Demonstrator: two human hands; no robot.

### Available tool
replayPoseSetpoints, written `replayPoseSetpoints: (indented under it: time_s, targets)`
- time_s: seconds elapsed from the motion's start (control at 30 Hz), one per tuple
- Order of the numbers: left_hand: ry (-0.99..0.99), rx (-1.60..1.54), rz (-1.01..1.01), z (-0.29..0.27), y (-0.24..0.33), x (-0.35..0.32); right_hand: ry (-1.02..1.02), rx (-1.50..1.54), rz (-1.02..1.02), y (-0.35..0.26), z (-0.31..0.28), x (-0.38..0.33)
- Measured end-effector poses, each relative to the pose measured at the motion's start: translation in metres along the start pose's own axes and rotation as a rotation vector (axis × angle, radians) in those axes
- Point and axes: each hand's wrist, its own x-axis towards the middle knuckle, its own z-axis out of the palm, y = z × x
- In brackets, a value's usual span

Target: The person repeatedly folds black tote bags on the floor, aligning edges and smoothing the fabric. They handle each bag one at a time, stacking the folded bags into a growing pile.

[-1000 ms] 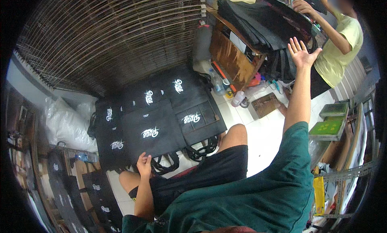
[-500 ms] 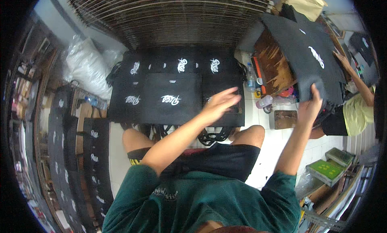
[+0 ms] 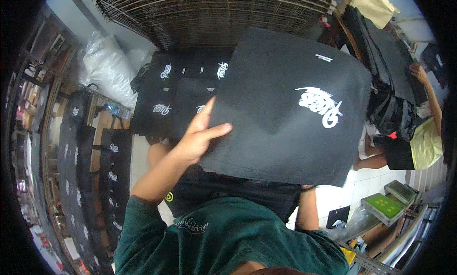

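Observation:
A black fabric bag (image 3: 281,132) with a white printed design is up in front of me, tilted. My left hand (image 3: 195,137) is at its left edge, thumb lying over the front and the other fingers partly behind it. My right hand (image 3: 307,186) is at the lower edge, almost wholly hidden beneath the bag; only a bit of it and the forearm show. Behind the held bag, printed black bags (image 3: 162,92) lie flat in rows, their right part covered from view. A stack of black bags with strap handles (image 3: 392,103) hangs over a support at the right.
A wire rack (image 3: 214,13) rises at the back. At right, a person in a yellow shirt (image 3: 426,139) has a hand (image 3: 419,74) on the stack. More printed bags (image 3: 116,175) line the left side. Green-topped boxes (image 3: 383,208) stand lower right; a plastic-wrapped bundle (image 3: 109,70) is back left.
My right hand has brought a bag from the right-hand stack to the middle, in front of me. My left hand has moved left from above the flat bags to the held bag's edge.

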Motion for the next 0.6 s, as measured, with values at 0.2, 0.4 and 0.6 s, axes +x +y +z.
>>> replayPoseSetpoints:
  time_s: [0.2, 0.4, 0.6]
  targets:
    - [0.133, 0.118, -0.055, -0.058, -0.024, -0.031, -0.096, 0.228, 0.087, -0.056, 0.0, -0.012]
    - [0.284, -0.038, -0.407, -0.091, -0.061, -0.005, 0.01, -0.358, 0.244, -0.074, 0.041, 0.03]
    - [0.247, -0.086, -0.381, -0.105, -0.081, 0.047, -0.116, -0.461, 0.337, -0.098, 0.053, 0.108]
